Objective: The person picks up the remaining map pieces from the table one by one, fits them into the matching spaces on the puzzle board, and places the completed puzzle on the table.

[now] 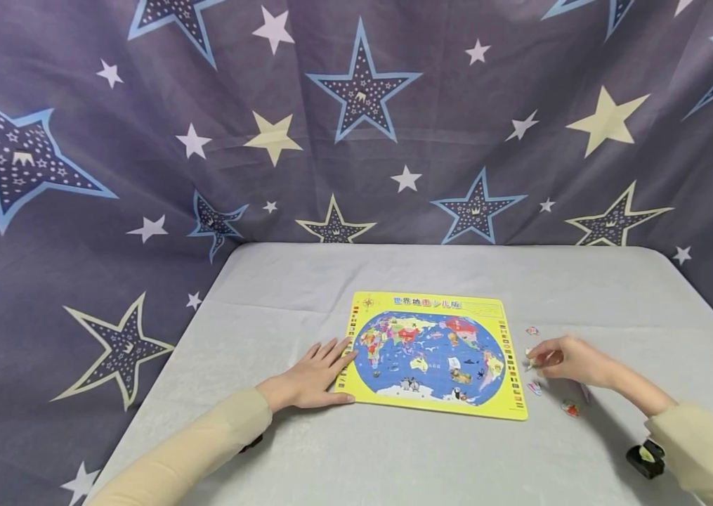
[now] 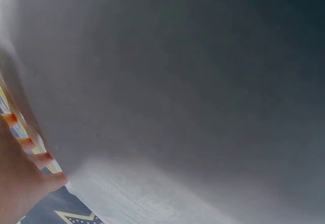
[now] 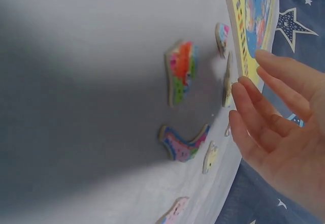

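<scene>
A world map puzzle board (image 1: 427, 409) with a yellow border and blue oval map lies flat on the table. My left hand (image 1: 310, 376) rests with spread fingers on its lower left edge; in the left wrist view fingers (image 2: 39, 159) reach over that edge. Right of the board, my right hand (image 1: 574, 364) reaches down to a small pale puzzle piece (image 1: 530, 358). In the right wrist view, a gap shows between thumb and index, and the slim piece (image 3: 227, 87) stands beside the loosely bent fingertips. Whether they touch it, I cannot tell.
Several loose pieces lie around the right hand: a red-and-green one (image 1: 570, 407), a pink-and-blue one (image 1: 534, 388), a small one (image 1: 533, 330), and a purple curved one (image 3: 184, 145). A star-patterned curtain (image 1: 356, 169) hangs behind the grey-covered table (image 1: 293, 281).
</scene>
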`<state>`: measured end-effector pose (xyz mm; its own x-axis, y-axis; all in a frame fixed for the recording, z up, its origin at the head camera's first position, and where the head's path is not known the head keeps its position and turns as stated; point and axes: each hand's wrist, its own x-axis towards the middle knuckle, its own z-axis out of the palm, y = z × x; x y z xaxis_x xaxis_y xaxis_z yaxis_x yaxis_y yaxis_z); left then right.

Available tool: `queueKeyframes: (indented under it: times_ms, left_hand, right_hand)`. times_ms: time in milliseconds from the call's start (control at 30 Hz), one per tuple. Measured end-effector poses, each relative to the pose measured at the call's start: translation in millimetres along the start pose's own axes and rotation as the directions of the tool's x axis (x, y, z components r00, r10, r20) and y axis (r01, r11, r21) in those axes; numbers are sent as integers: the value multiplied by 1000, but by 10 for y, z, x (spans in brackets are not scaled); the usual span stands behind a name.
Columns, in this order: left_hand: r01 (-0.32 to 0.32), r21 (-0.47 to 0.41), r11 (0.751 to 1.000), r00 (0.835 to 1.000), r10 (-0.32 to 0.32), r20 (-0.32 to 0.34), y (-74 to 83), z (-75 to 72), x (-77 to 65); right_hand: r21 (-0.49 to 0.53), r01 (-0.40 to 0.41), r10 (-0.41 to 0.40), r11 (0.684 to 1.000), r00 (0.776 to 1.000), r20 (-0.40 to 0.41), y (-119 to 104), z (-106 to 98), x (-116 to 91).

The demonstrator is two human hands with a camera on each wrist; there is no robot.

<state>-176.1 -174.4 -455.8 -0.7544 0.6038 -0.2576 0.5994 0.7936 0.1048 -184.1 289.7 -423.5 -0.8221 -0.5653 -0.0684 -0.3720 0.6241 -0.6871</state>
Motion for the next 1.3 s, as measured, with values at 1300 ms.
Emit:
queueKeyframes:
  times_ms: [1300]
  left_hand:
    - [6,11,1000,1000,-6,2,8,-1,-5]
  right_hand:
    - [63,31,-34,998,998,48,112,223,-56]
